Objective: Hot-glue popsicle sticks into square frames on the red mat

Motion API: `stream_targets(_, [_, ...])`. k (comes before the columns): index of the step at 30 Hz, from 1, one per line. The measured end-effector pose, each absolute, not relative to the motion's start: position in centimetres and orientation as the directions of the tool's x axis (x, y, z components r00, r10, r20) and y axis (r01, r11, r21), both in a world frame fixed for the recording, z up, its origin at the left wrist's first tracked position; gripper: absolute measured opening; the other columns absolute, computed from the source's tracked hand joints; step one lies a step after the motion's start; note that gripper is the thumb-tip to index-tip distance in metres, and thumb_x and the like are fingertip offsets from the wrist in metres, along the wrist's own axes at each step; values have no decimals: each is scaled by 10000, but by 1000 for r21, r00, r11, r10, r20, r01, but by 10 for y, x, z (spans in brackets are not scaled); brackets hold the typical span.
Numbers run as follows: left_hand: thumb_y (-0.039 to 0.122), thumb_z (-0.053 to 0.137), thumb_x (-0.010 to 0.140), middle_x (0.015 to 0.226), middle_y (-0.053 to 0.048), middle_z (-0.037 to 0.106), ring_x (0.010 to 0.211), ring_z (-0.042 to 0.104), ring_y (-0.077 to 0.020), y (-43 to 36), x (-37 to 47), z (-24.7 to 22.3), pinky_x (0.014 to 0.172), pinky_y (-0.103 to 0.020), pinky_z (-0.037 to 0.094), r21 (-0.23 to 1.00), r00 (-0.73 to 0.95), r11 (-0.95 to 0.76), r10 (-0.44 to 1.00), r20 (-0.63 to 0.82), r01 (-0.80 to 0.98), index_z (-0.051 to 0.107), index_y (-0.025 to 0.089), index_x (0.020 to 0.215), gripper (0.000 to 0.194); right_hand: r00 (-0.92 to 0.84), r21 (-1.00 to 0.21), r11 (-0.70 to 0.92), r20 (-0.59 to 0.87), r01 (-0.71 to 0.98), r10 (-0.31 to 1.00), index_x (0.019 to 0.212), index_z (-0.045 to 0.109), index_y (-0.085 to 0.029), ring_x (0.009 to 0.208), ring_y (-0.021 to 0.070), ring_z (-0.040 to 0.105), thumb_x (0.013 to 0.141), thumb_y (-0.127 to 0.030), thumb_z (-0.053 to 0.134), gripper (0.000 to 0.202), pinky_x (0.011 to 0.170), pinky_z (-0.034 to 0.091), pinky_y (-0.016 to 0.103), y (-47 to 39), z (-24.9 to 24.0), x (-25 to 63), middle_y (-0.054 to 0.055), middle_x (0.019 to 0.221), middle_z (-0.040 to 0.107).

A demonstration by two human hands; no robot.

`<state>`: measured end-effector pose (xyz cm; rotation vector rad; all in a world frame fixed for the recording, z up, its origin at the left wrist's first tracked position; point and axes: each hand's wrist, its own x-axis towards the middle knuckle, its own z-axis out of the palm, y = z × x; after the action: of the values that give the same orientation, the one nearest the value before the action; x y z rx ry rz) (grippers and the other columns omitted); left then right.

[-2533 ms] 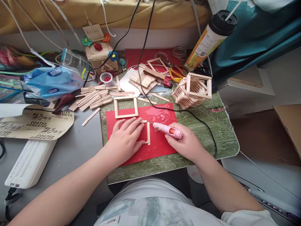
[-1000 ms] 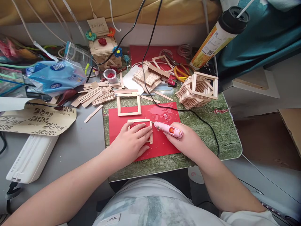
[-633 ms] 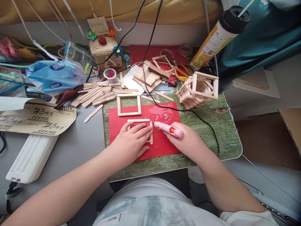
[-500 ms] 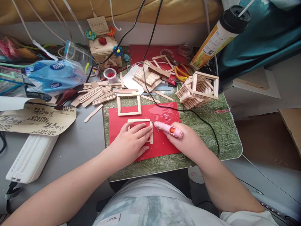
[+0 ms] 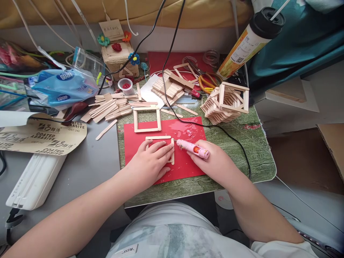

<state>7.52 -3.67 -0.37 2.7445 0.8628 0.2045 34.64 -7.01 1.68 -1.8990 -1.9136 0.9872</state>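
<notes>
My left hand [image 5: 150, 163] lies spread over a small frame of wooden sticks [image 5: 172, 154] on the red sheet [image 5: 185, 168], its fingertips near the right-hand stick. The hand hides much of the frame. My right hand [image 5: 215, 159] is closed around a pink pen-like glue tool [image 5: 192, 147], whose metal tip points left at the frame's top right corner. A second square stick frame [image 5: 147, 129] stands behind the first, at the sheet's back edge. Strands of clear, dried glue mark the sheet.
Loose sticks [image 5: 103, 109] and a stick pile [image 5: 166, 87] lie behind. A twisted stick tower [image 5: 225, 104] stands at the right, with a tall drink cup [image 5: 242, 48] behind it. A black cable [image 5: 215, 125] crosses the sheet's back right. Sandpaper [image 5: 43, 138] lies left.
</notes>
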Motion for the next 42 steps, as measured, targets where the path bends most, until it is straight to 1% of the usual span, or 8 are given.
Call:
stream_targets(3, [383,493,1108,1562,-93,626,1408,594,-321,-37,75,-3,1198,-543,319,288,815,-793,576,68,537,604,195,1508,455,-73,-632,-109,-255,767,964,779,509,-243,676,175,531,1015,-427,634,324,629,374,310,-72,21,347,-5,757,586])
stream_targets(8, [342,521,1095,1536,-102,650,1393,611,-319,-35,74,-3,1189,-548,343,318,810,-783,582,72,535,623,206,1489,429,11,-709,-132,-173,692,985,873,635,-243,735,204,587,995,-451,674,244,663,431,317,-78,22,356,24,809,662])
stream_targets(12, [329,510,1100,1530,-93,656,1409,602,-306,-33,72,-5,1196,-539,333,342,809,-774,585,63,533,611,227,1503,428,-43,-729,-134,-218,672,975,876,676,-241,740,218,612,962,-457,714,236,650,442,319,-84,21,367,30,792,681])
stream_targets(20, [317,509,1098,1531,-95,655,1396,612,-306,-32,72,-4,1166,-534,366,357,812,-773,581,64,525,633,218,1485,418,-261,-726,-80,-345,683,902,803,613,-236,718,173,600,953,-307,698,187,677,422,301,-101,23,373,-5,778,663])
stream_targets(24, [304,504,1095,1510,-97,672,1392,613,-312,-31,74,-2,1151,-525,384,358,814,-772,578,55,524,656,215,1461,406,-315,-733,-37,-337,679,887,814,589,-235,715,157,585,922,-227,699,154,682,409,292,-104,19,369,-20,787,643])
stream_targets(30, [312,502,1097,1505,-94,676,1388,617,-303,-32,74,-2,1166,-522,365,364,812,-772,579,67,521,642,226,1472,410,-335,-731,-13,-327,682,884,815,566,-239,706,148,574,874,-157,713,177,681,399,286,-103,16,365,-30,803,640])
stream_targets(35, [306,523,1085,1509,-101,673,1400,608,-309,-32,72,-2,1172,-532,369,373,811,-765,582,53,525,637,226,1487,426,-342,-691,16,-339,723,876,821,560,-241,689,147,556,877,-163,708,177,660,376,284,-102,16,365,-32,798,625])
stream_targets(42, [311,526,1081,1519,-99,665,1412,600,-304,-33,72,-4,1189,-529,361,373,810,-762,585,43,530,626,226,1500,439,-349,-631,51,-359,774,866,810,549,-235,681,155,535,945,-245,679,187,645,355,289,-102,19,363,-11,790,602])
